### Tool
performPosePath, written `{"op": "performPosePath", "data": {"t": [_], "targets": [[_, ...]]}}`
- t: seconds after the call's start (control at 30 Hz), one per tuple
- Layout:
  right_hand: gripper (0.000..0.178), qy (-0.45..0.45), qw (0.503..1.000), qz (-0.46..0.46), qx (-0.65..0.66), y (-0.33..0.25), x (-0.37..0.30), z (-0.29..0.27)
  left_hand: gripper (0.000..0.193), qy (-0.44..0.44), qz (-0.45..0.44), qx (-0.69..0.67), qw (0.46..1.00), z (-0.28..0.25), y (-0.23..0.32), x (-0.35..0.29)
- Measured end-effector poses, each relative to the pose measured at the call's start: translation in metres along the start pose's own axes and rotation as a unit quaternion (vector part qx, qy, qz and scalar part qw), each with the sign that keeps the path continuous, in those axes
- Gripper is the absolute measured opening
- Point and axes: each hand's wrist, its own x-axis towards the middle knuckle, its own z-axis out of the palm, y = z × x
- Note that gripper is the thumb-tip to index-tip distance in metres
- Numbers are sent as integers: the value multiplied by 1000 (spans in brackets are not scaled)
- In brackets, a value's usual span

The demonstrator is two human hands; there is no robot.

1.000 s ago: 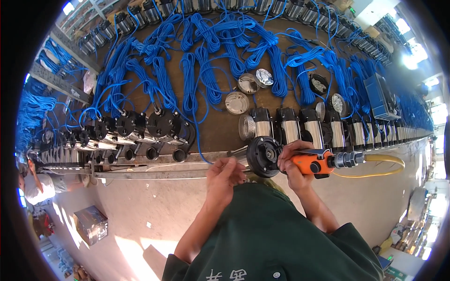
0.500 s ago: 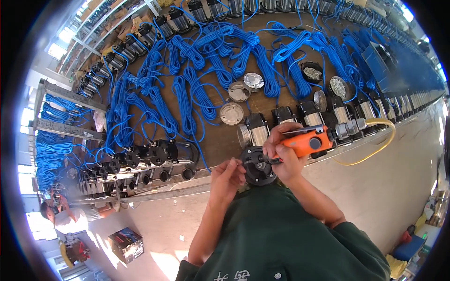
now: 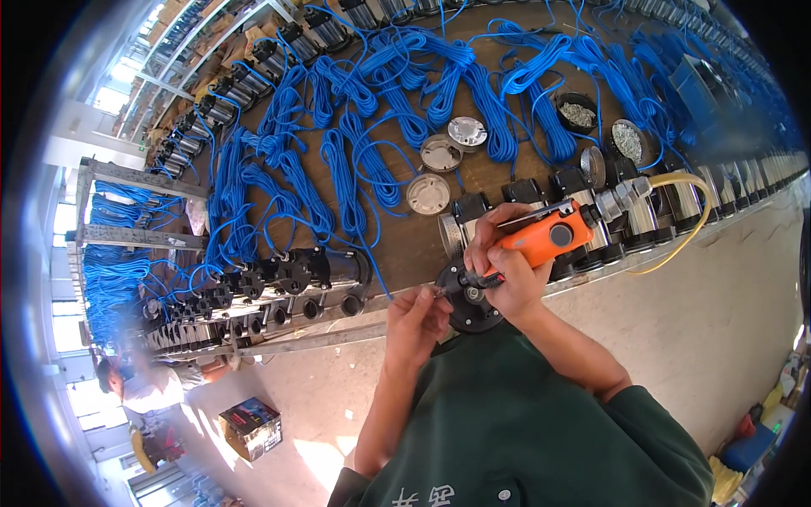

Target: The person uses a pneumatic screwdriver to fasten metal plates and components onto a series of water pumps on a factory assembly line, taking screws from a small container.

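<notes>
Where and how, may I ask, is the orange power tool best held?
Probably around the broad body of the orange power tool, from the near side: the right hand grips its front that way, and the yellow hose trails from its other end.

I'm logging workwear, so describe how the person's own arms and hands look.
The left hand and right hand are bare, with no gloves visible. Dark green fabric sleeves leave the forearms uncovered, with no watch or band visible. The sleeves match the shirt front, which bears white printed characters.
</notes>
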Motion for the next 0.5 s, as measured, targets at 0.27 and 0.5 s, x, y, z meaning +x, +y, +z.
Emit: {"op": "performPosePath", "data": {"t": [0.27,0.5], "targets": [[31,-41,999,-17,-5,-3,-2,-4,20,-20,101,260,960,0,9,-2],[34,-58,992,15,-114,7,-12,-16,22,-61,154,438,883,-4,10,-2]]}}
